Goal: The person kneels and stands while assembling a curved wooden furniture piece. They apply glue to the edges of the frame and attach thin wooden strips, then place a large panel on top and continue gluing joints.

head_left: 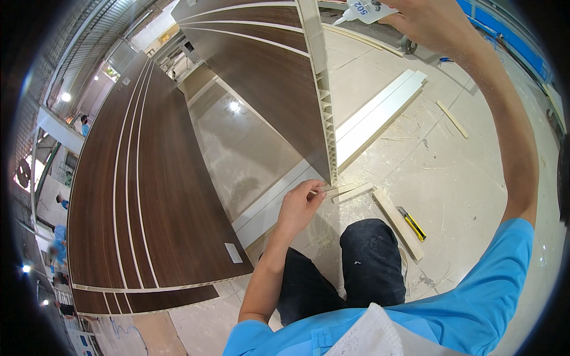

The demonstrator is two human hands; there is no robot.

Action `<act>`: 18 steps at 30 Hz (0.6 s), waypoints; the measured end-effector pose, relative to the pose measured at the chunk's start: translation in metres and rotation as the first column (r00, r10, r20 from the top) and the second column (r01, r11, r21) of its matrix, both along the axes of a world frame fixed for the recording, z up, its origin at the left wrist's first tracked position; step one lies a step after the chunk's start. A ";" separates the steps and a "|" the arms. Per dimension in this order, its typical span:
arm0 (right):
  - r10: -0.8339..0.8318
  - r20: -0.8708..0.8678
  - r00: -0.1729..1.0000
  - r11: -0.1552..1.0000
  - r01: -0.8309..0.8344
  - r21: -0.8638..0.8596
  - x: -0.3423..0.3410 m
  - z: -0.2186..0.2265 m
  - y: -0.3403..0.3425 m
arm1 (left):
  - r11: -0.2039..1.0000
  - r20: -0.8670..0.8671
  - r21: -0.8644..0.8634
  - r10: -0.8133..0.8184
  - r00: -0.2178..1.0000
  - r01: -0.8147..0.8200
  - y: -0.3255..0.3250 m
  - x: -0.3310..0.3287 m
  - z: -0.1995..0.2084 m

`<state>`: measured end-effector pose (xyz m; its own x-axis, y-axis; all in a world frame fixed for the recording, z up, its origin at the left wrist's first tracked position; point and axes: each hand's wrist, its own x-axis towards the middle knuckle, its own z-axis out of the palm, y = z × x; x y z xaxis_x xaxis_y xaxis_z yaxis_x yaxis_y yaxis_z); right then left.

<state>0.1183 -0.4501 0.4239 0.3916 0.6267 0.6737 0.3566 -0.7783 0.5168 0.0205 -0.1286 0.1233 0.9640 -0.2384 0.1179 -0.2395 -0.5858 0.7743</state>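
Note:
My left hand (300, 206) is pinched on the end of a short, pale wooden strip (342, 189), low beside the bottom corner of a dark brown door panel (267, 71). This panel stands on edge, and its near edge (326, 110) shows a pale hollow core. High on the right, my right hand (428, 25) grips a small white glue bottle (369, 10). The bottle's pointed nozzle tips down to the left, next to the panel's upper edge and apart from it. Part of the bottle lies behind my fingers.
A second brown panel (172, 178) with pale stripes stands on my left. White boards (380, 118) lie on the tiled floor. Close to my knee are another short strip (354, 193), a longer wooden strip (399, 224) and a yellow-black utility knife (412, 224). Shavings litter the floor.

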 end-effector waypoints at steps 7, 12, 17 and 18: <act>-0.031 -0.011 0.999 0.997 0.031 0.072 0.003 -0.006 0.006 | 1.000 0.009 0.002 0.010 1.000 -0.010 0.000 -0.001 0.000; 0.028 0.082 0.996 0.999 -0.030 0.021 0.005 0.000 0.008 | 1.000 -0.016 0.005 0.029 0.999 -0.029 -0.001 -0.001 0.002; 0.031 -0.045 0.998 0.997 -0.028 0.078 -0.001 0.003 0.012 | 0.999 -0.015 0.021 0.024 1.000 -0.024 0.000 0.000 -0.003; 0.057 -0.027 0.998 0.996 -0.055 0.075 -0.003 -0.001 0.013 | 0.998 0.020 0.049 0.029 0.999 -0.030 0.001 0.000 -0.004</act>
<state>0.1154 -0.4367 0.4230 0.3775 0.5966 0.7083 0.4144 -0.7928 0.4470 0.0205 -0.1278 0.1193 0.9685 -0.2155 0.1250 -0.2357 -0.6303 0.7397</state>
